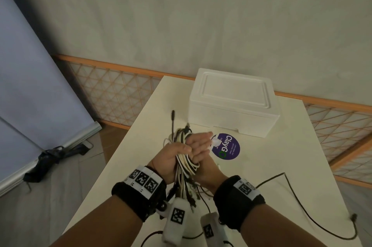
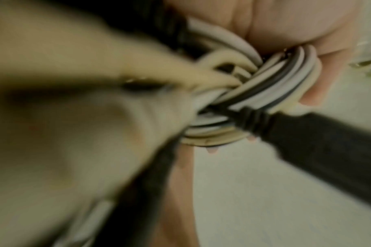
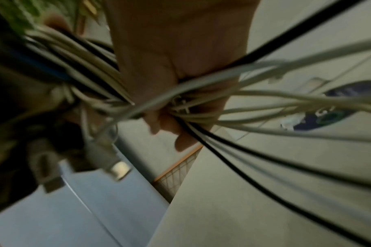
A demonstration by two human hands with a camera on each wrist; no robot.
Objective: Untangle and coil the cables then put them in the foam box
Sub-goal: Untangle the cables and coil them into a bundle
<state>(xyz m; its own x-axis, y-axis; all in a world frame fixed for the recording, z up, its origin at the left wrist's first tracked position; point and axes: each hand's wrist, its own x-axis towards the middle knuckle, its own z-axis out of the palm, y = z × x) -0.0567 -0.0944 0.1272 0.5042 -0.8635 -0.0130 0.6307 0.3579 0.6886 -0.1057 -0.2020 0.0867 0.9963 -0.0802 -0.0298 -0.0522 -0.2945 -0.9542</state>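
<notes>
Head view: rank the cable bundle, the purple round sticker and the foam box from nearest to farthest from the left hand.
Measured from the left hand:
1. Cable bundle: in its grip, between both hands.
2. Purple round sticker: on the table just right of the hands, partly covered by the right hand's fingertips.
3. Foam box: lid on, at the table's far end beyond the sticker.

The foam box, with its lid on, stands at the far end of the surface in the upper middle of the frame, and the round sticker lies flat just before it. A loose black cable crosses the bare lower right part. The left strip is narrow beside the cable bundle.
</notes>
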